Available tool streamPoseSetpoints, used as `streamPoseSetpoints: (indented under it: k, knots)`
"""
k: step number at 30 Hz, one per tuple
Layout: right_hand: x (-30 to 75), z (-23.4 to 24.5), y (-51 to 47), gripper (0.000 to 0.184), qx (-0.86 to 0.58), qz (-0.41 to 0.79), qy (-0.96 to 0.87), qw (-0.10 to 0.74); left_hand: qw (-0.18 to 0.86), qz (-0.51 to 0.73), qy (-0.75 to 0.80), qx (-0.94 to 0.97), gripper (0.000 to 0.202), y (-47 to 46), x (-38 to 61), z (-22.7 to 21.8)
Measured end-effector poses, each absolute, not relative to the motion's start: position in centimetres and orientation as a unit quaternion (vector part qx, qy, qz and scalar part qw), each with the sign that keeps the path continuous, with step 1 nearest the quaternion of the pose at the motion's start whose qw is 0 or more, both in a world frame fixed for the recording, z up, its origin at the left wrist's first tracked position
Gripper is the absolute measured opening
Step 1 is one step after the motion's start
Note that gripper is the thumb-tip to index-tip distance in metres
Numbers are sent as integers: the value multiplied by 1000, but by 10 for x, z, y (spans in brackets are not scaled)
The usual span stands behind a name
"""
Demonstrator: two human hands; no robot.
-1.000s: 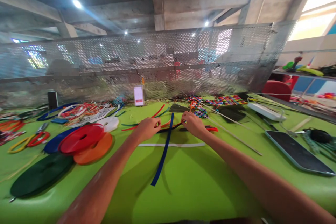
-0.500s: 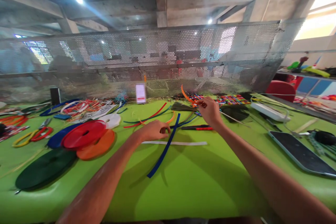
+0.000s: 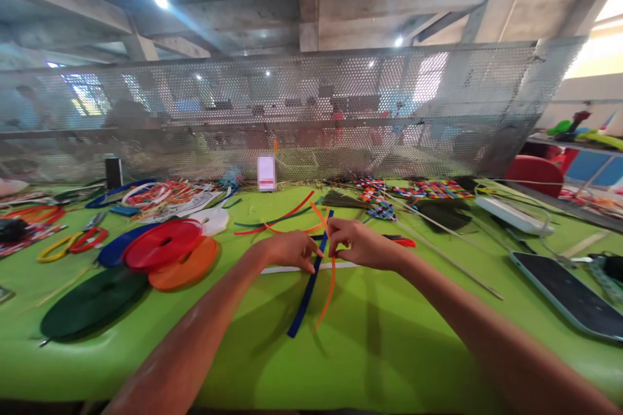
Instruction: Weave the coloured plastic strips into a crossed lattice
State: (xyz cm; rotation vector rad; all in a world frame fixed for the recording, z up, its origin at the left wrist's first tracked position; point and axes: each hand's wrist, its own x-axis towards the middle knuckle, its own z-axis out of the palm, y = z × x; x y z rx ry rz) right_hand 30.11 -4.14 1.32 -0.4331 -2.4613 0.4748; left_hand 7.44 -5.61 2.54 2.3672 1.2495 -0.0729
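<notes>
The fingertips of my left hand (image 3: 291, 250) are closed at the left edge of a blue flat strip (image 3: 305, 298), where it crosses over a white strip (image 3: 277, 269). The blue strip slants from far right to near left. Just right of it, my right hand (image 3: 363, 243) pinches an orange strip (image 3: 329, 295). One end of that strip sticks up beyond the fingers and the other curves down toward me. Beyond my hands lie red (image 3: 300, 206) and green (image 3: 287, 218) strips and another orange strip. A red-and-black pen-like tool (image 3: 403, 242) is partly hidden behind my right hand.
To the left lie flat coils in red (image 3: 146, 254), orange (image 3: 195, 267), dark green (image 3: 92, 305), blue and white, beside scissors (image 3: 87, 237). A phone (image 3: 564, 295) and a white power strip (image 3: 513, 215) are on the right. A perforated metal screen (image 3: 233, 110) borders the table's back.
My right hand has come left and toward me, bringing the orange strip beside the blue one. My left hand has moved slightly right onto the blue strip. The view has shifted a little.
</notes>
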Motion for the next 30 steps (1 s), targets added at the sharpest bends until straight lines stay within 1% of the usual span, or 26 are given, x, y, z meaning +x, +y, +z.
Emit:
streamPoseSetpoints:
  k: [2, 5, 8, 11, 14, 16, 19, 22, 27, 30]
  knots:
    - [297, 11, -45, 24, -169, 197, -931, 256, 230, -25, 454, 861, 21, -57, 74, 27]
    - [291, -1, -46, 25, -188, 211, -932, 228, 236, -23, 444, 864, 23, -57, 73, 30]
    - [285, -15, -43, 26, -207, 218, -929, 216, 237, -22, 440, 866, 22, -55, 70, 30]
    - [281, -24, -41, 32, -218, 223, -926, 213, 239, -19, 436, 868, 20, -54, 68, 28]
    - [279, -25, -42, 40, -215, 232, -924, 215, 243, -16, 422, 873, 24, -52, 68, 26]
    - [280, -22, -43, 41, -204, 248, -923, 211, 241, -14, 410, 880, 28, -51, 68, 25]
    - [281, -20, -44, 35, -190, 272, -920, 208, 232, -9, 401, 886, 29, -49, 67, 23]
    - [279, -21, -42, 28, -185, 279, -917, 218, 226, -5, 402, 887, 23, -49, 65, 22]
    - [272, -32, -40, 16, -193, 276, -904, 265, 235, -7, 397, 887, 21, -49, 64, 22]
    - [267, -38, -43, 14, -205, 273, -894, 291, 239, -6, 397, 886, 21, -48, 64, 23]
